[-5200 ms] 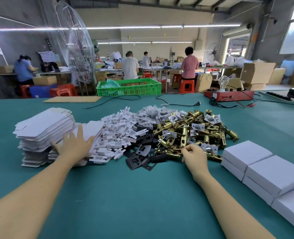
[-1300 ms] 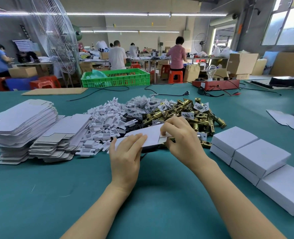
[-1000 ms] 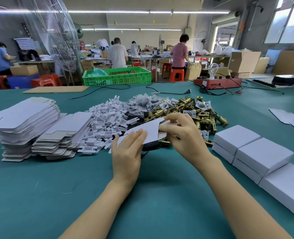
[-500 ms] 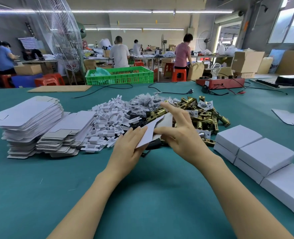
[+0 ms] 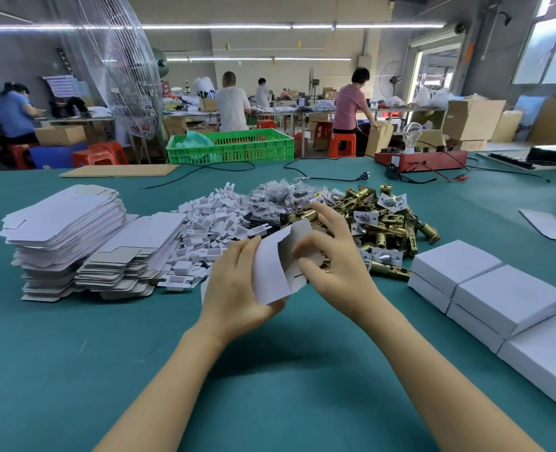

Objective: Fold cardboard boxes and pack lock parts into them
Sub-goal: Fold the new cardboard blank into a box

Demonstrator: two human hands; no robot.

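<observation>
1. Clearly mid-fold: white box blank (image 5: 275, 265) held up off the teal table (image 5: 139, 370), just in front of the parts heap, part-opened into a sleeve with one panel bent forward.
2. Left hand (image 5: 237, 288) wrapped round the blank's lower left edge, thumb under and fingers behind; right hand (image 5: 332, 256) close beside it, fingertips (image 5: 302, 261) pressing into the opened side. Hands nearly together, both on the same blank.
3. Probably thin, light card: stiff across the panels, weak along the scored creases, easily dented by a hard pinch. Best taken by the panel edges near a corner, away from the flaps and slots.
4. Smooth white face likely a little slippery; a grip with thumb opposing fingers should serve better than flat pressure.
5. Brass latch parts (image 5: 377, 223) piled beyond the hands; judged heavy, hard and awkward for their size, so best gripped round the barrel. White plastic pieces (image 5: 204, 230) beside them look light and loose.
6. Stack of flat blanks (image 5: 64, 230) at left; finished boxes (image 5: 498, 298) stacked at right.
</observation>
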